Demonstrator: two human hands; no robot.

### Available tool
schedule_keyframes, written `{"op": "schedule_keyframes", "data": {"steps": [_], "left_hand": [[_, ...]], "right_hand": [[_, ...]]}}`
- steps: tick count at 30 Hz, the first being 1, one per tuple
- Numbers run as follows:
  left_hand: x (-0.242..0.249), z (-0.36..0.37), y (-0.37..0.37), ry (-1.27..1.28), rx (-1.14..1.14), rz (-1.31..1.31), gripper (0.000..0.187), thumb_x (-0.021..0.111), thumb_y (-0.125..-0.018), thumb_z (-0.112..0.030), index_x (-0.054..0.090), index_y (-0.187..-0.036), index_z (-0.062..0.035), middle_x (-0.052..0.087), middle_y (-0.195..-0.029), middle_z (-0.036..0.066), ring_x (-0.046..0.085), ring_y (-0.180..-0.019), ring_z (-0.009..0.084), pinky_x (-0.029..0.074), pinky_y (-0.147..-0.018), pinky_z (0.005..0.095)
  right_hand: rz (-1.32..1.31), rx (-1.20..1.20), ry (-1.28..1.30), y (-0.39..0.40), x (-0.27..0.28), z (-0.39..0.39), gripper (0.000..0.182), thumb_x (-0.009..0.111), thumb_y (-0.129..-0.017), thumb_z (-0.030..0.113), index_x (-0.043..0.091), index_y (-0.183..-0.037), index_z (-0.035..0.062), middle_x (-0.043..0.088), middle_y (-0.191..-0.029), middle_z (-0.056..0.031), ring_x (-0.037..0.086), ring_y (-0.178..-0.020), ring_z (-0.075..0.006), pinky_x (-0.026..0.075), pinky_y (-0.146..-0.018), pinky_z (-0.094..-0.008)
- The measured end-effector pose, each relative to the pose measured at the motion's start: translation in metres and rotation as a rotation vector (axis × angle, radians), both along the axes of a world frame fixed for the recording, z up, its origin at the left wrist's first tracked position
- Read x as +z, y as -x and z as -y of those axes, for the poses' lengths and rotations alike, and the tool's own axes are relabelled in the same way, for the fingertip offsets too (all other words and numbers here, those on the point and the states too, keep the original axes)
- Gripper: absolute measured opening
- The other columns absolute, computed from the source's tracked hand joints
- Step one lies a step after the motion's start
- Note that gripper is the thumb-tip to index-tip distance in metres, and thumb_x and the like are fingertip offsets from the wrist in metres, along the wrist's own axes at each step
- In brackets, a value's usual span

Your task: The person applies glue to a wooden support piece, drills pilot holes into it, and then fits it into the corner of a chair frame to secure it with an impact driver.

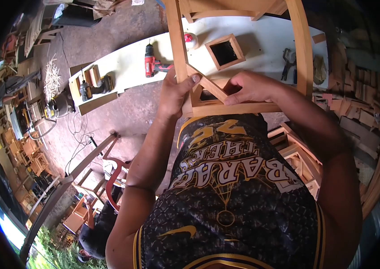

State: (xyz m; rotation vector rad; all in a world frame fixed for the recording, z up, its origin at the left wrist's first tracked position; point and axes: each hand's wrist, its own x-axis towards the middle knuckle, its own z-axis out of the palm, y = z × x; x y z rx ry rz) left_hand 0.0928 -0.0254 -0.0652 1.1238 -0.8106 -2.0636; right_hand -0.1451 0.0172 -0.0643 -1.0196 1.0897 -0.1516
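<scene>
A light wooden chair frame (305, 49) is held up in front of my chest, its near rail (234, 109) close to my jersey. My left hand (177, 92) wraps round the frame's left corner, with its thumb pressing the upper end of a short wooden corner brace (214, 88). The brace slants across the inside of that corner. At its lower end, my right hand (248, 88) pinches it between thumb and fingers, right by the near rail. Part of the corner behind the brace is hidden by my hands.
A white-topped workbench (127, 56) lies beyond, bearing a red cordless drill (149, 60), a small square wooden frame (225, 51), a red-and-white round container (190, 40) and a dark tool (288, 62). A person (95, 233) in dark clothing is at lower left. Stacked wooden frames (297, 154) stand right.
</scene>
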Motion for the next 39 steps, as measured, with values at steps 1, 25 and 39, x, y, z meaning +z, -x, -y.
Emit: {"op": "schedule_keyframes", "data": {"steps": [1, 25, 39], "left_hand": [[0.0, 0.0, 0.0, -0.002, -0.001, 0.007, 0.042, 0.071, -0.084, -0.005, 0.05, -0.12, 0.0035, 0.064, -0.103, 0.012, 0.064, -0.094, 0.0194, 0.053, -0.083, 0.0319], [-0.003, 0.006, -0.003, 0.051, -0.079, 0.006, 0.052, 0.069, -0.083, -0.004, 0.043, -0.127, 0.0033, 0.059, -0.1, 0.009, 0.061, -0.09, 0.0172, 0.056, -0.078, 0.0304], [-0.001, 0.006, -0.004, 0.03, -0.1, 0.013, 0.052, 0.071, -0.083, -0.006, 0.043, -0.126, 0.0029, 0.059, -0.1, 0.009, 0.061, -0.087, 0.0173, 0.055, -0.076, 0.0296]], "right_hand": [[0.003, -0.014, -0.002, -0.001, -0.002, -0.001, 0.053, 0.083, -0.074, 0.035, 0.067, -0.105, -0.0047, 0.07, -0.095, -0.0111, 0.063, -0.085, -0.0163, 0.048, -0.08, -0.03], [0.004, 0.0, -0.054, -0.003, -0.004, 0.0, 0.05, 0.082, -0.073, 0.032, 0.068, -0.105, -0.0045, 0.07, -0.094, -0.0114, 0.062, -0.083, -0.0168, 0.046, -0.078, -0.0294], [-0.009, 0.025, -0.076, -0.002, -0.005, 0.001, 0.053, 0.08, -0.075, 0.037, 0.068, -0.105, -0.0043, 0.069, -0.096, -0.0124, 0.062, -0.087, -0.0178, 0.046, -0.081, -0.0292]]}}
